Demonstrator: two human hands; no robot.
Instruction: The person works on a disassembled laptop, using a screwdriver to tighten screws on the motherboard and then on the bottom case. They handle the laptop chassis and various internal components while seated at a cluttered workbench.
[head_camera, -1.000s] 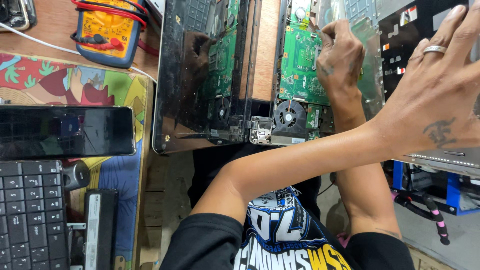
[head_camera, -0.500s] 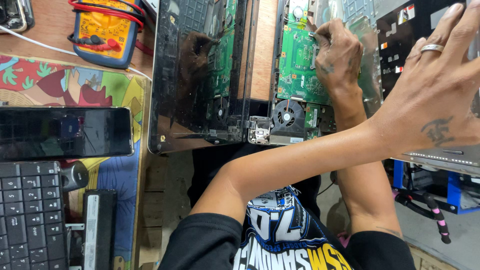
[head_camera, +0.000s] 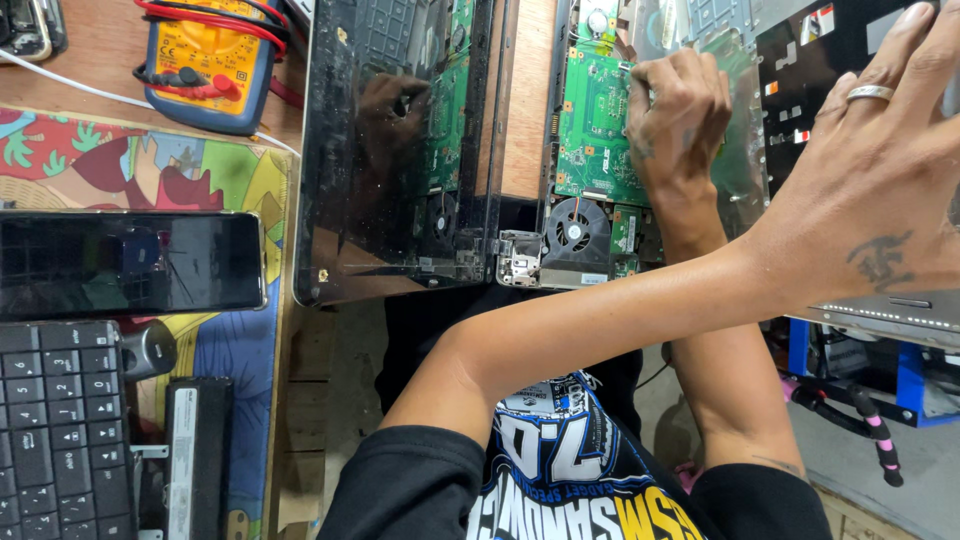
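Arms crossed over the bench: your left hand (head_camera: 880, 170) reaches across to the far right and your right hand (head_camera: 680, 110) works in the middle. The left hand is spread wide and flat, ring finger uppermost, with the palm pressing on the black panel (head_camera: 800, 60) of the opened laptop base. That reads as bracing, with weight on the chassis so it does not shift under the other hand. The right hand is curled, knuckles up, with its fingertips tucked down where the green motherboard (head_camera: 590, 120) meets a thin grey shield sheet (head_camera: 745, 150). Whether it pinches anything there cannot be told, since the fingertips are hidden under the hand. The motherboard lies exposed in the base, just right of the strip of bare wooden bench (head_camera: 525, 90). The round cooling fan (head_camera: 573, 230) sits at its near corner, and a metal hinge bracket (head_camera: 520, 258) juts out beside that. The glossy dark screen lid (head_camera: 390, 150) lies folded out flat to the left (it mirrors your hand and the board), probably to give open access to the board. A yellow multimeter (head_camera: 205, 55) with red leads is parked at the top left, within reach but well clear of both hands. On the patterned mat (head_camera: 100, 160) lie a dark phone (head_camera: 130, 265), a loose keyboard (head_camera: 60, 430) and a black battery pack (head_camera: 195, 455).
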